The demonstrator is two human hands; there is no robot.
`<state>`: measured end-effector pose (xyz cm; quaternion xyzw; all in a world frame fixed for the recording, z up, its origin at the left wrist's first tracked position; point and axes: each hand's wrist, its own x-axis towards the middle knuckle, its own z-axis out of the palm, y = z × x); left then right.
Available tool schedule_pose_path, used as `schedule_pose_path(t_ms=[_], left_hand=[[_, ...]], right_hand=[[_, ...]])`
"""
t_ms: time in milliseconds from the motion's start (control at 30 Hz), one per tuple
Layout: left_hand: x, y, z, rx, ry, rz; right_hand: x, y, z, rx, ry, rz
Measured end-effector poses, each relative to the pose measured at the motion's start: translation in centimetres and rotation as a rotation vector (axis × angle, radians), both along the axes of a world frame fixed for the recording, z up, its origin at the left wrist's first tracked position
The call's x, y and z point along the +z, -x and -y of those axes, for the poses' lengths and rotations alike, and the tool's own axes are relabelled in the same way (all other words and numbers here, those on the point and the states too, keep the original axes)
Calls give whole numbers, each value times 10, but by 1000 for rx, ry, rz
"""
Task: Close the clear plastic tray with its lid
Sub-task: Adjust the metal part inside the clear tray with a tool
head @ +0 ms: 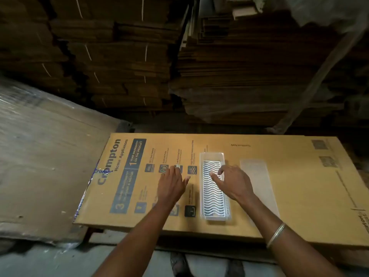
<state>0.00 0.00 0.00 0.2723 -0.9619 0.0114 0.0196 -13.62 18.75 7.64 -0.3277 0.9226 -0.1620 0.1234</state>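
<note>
One clear plastic tray lies lengthwise on the flattened cardboard box that serves me as a desk, a little right of its middle, with a white wavy-slotted insert sitting inside it and its top uncovered. I see the lid, a faint translucent sheet, lying flat on the cardboard just to the right of the tray, parallel to it and apart from it by a narrow strip of bare board. My right hand hovers over the upper half of the tray with fingers spread and curled slightly downward, the fingertips at or just above the insert; I cannot tell whether they touch it, and the hand grips nothing. A metal bangle sits on that forearm. My left hand rests open, palm down, on the printed part of the cardboard to the left of the tray, holding nothing, with a ring on one finger. The print under it reads "Crompton Home Appliances". Past the far edge of the cardboard rise dark stacks of flattened cartons. To the left leans a large plastic-wrapped board. At the bottom edge my feet show on the pale floor.
</note>
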Motion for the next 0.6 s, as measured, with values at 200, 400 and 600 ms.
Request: schedule_pose_path(t_ms=[200,400,600], left_hand=[[-41,1,7,221,-252,163],[-64,15,12,375,-399,101],[-76,28,17,490,-549,23]], right_hand=[[-27,-9,-4,-2,-60,86],[-40,-2,-6,-23,-41,69],[-46,11,-3,-33,-54,72]])
